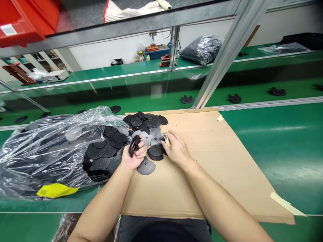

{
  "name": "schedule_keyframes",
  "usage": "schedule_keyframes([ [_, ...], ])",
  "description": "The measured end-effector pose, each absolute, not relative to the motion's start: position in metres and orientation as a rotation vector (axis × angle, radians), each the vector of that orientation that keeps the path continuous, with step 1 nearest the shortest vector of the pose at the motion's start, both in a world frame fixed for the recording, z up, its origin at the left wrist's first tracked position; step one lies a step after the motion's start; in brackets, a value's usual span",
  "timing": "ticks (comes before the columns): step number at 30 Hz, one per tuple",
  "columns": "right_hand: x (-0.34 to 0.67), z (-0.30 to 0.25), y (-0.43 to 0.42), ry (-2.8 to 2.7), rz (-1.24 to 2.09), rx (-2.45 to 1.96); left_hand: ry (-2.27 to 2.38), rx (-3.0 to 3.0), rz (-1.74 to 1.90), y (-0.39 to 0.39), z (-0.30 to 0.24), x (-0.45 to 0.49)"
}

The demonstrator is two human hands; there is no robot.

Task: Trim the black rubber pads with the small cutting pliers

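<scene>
My left hand (135, 156) is closed around a few black plastic discs (134, 146), held on edge. In my right hand (176, 148) is a small metal hand tool with pale yellow parts (166, 138); most of it is hidden by the fingers, so its exact kind cannot be made out. The tool's end is close to the loose discs between my hands. A grey disc with a small tab (146, 167) lies on the cardboard sheet (209, 168) just below my left hand. Black discs (155, 152) overlap beside my right fingertips, and a heap of more discs (145, 121) lies behind.
A clear plastic bag (58, 148) spilling black discs lies on the left, with a yellow label (57, 190). Behind the cardboard, black parts (234, 98) sit along a green belt. A metal post (222, 64) rises at the back; a red bin (25, 23) stands upper left.
</scene>
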State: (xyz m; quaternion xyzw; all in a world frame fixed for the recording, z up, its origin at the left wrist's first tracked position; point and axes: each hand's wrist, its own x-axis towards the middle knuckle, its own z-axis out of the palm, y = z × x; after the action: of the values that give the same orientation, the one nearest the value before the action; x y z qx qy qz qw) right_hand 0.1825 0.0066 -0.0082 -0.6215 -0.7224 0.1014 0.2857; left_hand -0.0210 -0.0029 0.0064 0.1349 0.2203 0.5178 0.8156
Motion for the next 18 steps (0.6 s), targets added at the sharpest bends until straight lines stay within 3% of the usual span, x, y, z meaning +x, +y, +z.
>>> schedule_keyframes([
  [7,0.1797,-0.0084,0.008,-2.092,0.324,-1.826,0.415,0.266,1.077,-0.005,0.0064,-0.0253],
  [18,0.1828,-0.0111,0.0118,-1.701,0.485,-1.654,0.534,0.339,1.081,-0.0037,0.01,-0.0241],
])
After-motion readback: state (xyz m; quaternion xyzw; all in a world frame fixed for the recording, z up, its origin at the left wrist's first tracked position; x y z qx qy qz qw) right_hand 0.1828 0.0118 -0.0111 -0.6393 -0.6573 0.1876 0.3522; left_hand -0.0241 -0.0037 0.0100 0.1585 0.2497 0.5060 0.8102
